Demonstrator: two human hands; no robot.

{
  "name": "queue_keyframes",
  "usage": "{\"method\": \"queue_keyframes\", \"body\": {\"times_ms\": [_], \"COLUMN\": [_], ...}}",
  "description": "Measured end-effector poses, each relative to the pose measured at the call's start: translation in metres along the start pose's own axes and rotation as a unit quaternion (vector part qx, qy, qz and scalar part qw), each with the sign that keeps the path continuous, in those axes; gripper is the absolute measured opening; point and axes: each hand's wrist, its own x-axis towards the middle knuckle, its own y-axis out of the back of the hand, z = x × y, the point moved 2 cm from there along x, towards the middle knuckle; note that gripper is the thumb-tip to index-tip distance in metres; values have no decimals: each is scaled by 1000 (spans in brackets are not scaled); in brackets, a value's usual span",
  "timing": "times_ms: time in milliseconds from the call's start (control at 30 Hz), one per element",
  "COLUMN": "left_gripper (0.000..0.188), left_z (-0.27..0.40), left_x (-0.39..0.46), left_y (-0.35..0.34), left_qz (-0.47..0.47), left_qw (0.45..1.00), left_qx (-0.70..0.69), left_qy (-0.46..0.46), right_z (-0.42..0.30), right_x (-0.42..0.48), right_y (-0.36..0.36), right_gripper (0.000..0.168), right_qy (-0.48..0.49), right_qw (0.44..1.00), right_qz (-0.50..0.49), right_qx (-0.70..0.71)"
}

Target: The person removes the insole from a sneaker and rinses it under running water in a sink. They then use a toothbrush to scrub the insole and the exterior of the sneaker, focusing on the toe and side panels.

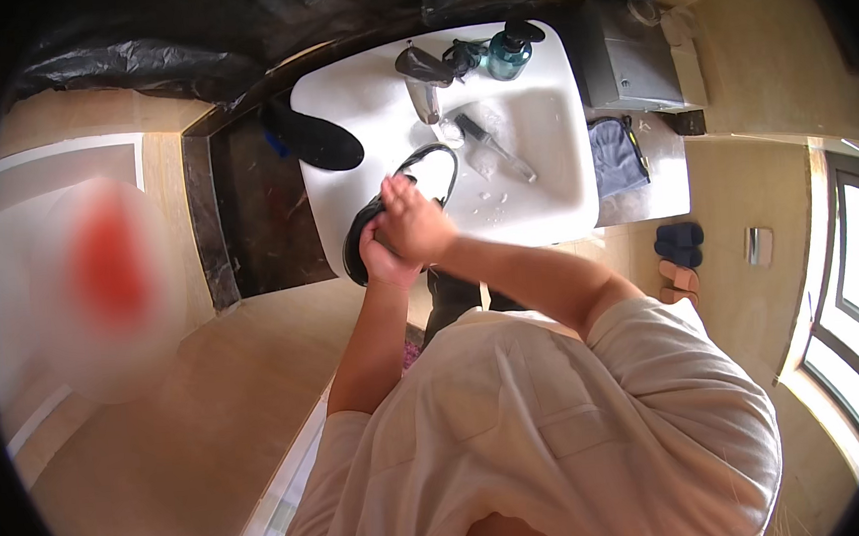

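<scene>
A black-rimmed shoe or slipper with a pale inside is tilted over the left front of the white washbasin. My left hand grips it from the near side. Across it lies my right hand, overlapping my left hand, fingers extended onto the shoe. Whether anything is under the right palm is hidden. A brush with dark bristles and a clear handle rests in the basin among suds, below the chrome tap. On the basin's left rim sits a flat black sole-shaped piece.
On the back ledge are a teal pump bottle and a dark crumpled item. A grey cloth and a grey box are to the right. Navy slippers and pink slippers stand on the floor.
</scene>
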Motion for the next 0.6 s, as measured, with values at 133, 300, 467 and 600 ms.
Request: {"method": "queue_keyframes", "body": {"times_ms": [133,300,467,600], "left_gripper": [46,59,53,51], "left_z": [15,6,17,25], "left_x": [16,-2,0,6], "left_y": [43,-27,5,-7], "left_qz": [-206,-41,10,98], "left_qw": [976,992,998,993], "left_qx": [-75,-74,46,35], "left_qy": [5,92,35,55], "right_z": [-25,36,-21,-15], "right_x": [-19,23,-10,-5], "right_y": [5,12,3,-3], "right_gripper": [58,57,58,56], "right_qy": [52,-97,-57,-19], "right_qw": [989,987,997,998], "right_qz": [32,3,-36,41], "right_qx": [136,125,46,54]}}
